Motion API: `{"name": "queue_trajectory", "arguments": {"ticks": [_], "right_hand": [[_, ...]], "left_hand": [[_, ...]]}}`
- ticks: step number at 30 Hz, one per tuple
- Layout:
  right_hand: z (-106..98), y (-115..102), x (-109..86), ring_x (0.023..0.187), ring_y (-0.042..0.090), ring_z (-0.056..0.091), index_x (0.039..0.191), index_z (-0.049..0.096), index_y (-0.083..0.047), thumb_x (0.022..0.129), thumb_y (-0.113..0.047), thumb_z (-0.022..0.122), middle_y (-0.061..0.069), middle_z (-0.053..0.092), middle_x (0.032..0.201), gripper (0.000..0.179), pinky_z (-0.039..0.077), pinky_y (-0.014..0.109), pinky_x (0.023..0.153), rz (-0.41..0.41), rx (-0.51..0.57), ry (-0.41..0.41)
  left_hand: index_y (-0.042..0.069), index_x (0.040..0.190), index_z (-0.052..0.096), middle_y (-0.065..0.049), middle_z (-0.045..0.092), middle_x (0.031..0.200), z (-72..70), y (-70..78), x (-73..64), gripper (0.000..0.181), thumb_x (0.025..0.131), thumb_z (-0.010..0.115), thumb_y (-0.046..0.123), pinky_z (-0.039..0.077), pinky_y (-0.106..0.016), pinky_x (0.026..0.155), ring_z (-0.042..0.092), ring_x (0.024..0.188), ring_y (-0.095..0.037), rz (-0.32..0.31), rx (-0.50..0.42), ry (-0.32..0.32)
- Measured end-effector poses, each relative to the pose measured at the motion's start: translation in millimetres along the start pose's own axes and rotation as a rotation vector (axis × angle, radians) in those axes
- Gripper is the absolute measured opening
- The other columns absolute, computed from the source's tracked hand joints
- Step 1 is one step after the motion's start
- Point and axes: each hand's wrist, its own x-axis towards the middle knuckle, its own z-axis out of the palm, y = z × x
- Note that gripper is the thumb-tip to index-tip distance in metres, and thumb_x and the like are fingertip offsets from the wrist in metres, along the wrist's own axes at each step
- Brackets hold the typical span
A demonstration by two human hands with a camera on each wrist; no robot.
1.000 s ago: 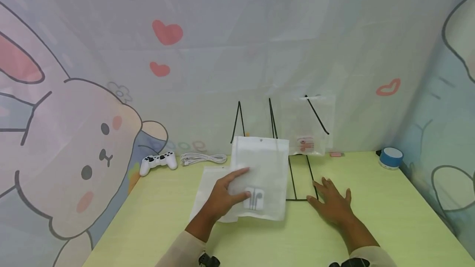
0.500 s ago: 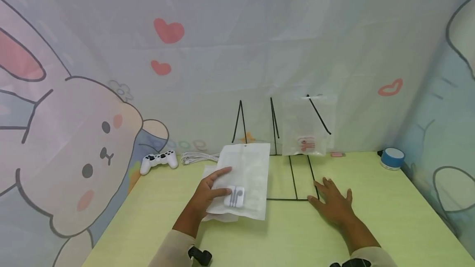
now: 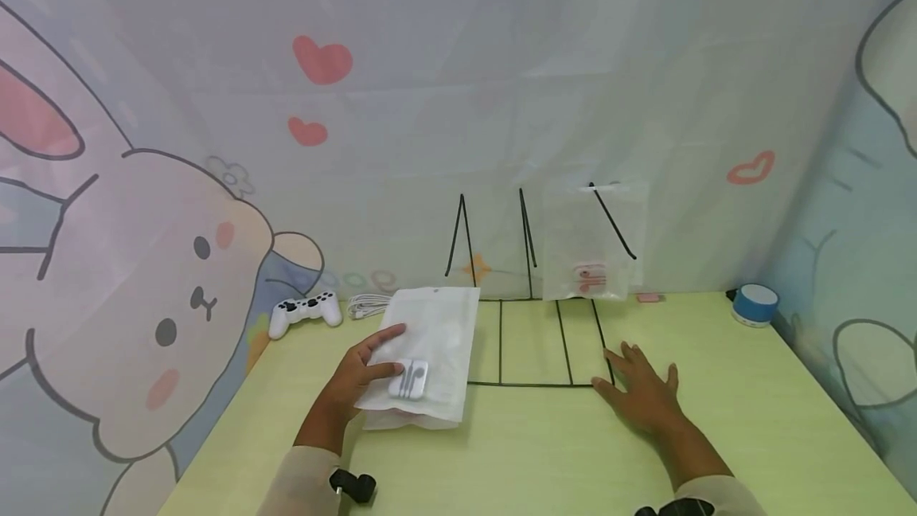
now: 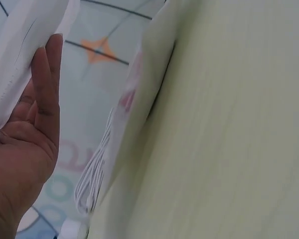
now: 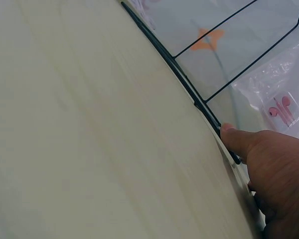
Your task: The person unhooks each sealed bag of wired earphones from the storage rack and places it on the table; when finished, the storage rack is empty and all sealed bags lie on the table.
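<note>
White, the bag (image 3: 446,333) is side-gripped by the left hand (image 3: 360,374), likely to stay flat. The right hand (image 3: 645,396), fingers spread, seemingly steadies the rack (image 3: 537,385) along the tabletop's (image 3: 544,460) back edge.

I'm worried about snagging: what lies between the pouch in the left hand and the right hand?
The base of the black wire rack: the head view shows it between the pouch and the right hand, table visible through it.
</note>
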Motion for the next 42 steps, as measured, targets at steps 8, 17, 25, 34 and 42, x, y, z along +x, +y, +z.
{"name": "queue_trajectory", "arguments": {"ticks": [8, 17, 25, 34, 42], "right_hand": [[1, 0, -0.6, 0.165, 0.056, 0.019, 0.164, 0.049, -0.008, 0.107, -0.060, 0.060, 0.032, 0.028, 0.176, 0.078, -0.008, 0.092, 0.116, 0.002, -0.003, -0.001], [2, -3, -1.5, 0.166, 0.055, 0.018, 0.164, 0.048, -0.008, 0.107, -0.060, 0.060, 0.031, 0.028, 0.176, 0.078, -0.009, 0.091, 0.117, 0.005, -0.001, -0.002], [-1, -8, -3.3, 0.165, 0.055, 0.019, 0.164, 0.049, -0.007, 0.108, -0.058, 0.061, 0.031, 0.029, 0.176, 0.076, -0.007, 0.091, 0.117, 0.004, -0.007, -0.004], [-1, -9, -2.0, 0.165, 0.056, 0.020, 0.163, 0.049, -0.008, 0.108, -0.058, 0.061, 0.031, 0.030, 0.175, 0.076, -0.005, 0.092, 0.117, 0.004, -0.020, -0.009], [-2, -9, -3.6, 0.164, 0.056, 0.020, 0.164, 0.049, -0.008, 0.107, -0.058, 0.061, 0.031, 0.031, 0.175, 0.076, -0.006, 0.091, 0.117, 0.003, -0.011, -0.005]], "left_hand": [[0.016, 0.167, 0.046, -0.009, 0.048, 0.157, -40.7, -8.8, -8.0, 0.080, 0.095, 0.076, -0.002, 0.065, -0.027, 0.089, 0.072, 0.112, -0.012, -0.032, -0.051, 0.020], [0.015, 0.170, 0.040, 0.000, 0.072, 0.124, -73.2, -14.9, -17.5, 0.079, 0.100, 0.073, 0.000, 0.066, -0.027, 0.085, 0.077, 0.101, -0.012, -0.033, -0.034, -0.024], [0.020, 0.170, 0.041, 0.003, 0.074, 0.122, -96.7, -15.7, -24.3, 0.078, 0.101, 0.072, 0.001, 0.067, -0.029, 0.084, 0.078, 0.101, -0.013, -0.075, -0.010, -0.019], [0.025, 0.170, 0.041, 0.001, 0.074, 0.118, -116.4, -11.4, -31.0, 0.080, 0.101, 0.074, 0.004, 0.067, -0.031, 0.081, 0.080, 0.097, -0.015, -0.139, 0.010, -0.021], [0.023, 0.171, 0.040, -0.015, 0.053, 0.155, -121.0, -6.5, -33.0, 0.081, 0.100, 0.077, 0.008, 0.065, -0.029, 0.080, 0.074, 0.100, -0.014, -0.179, 0.116, 0.022]]}}
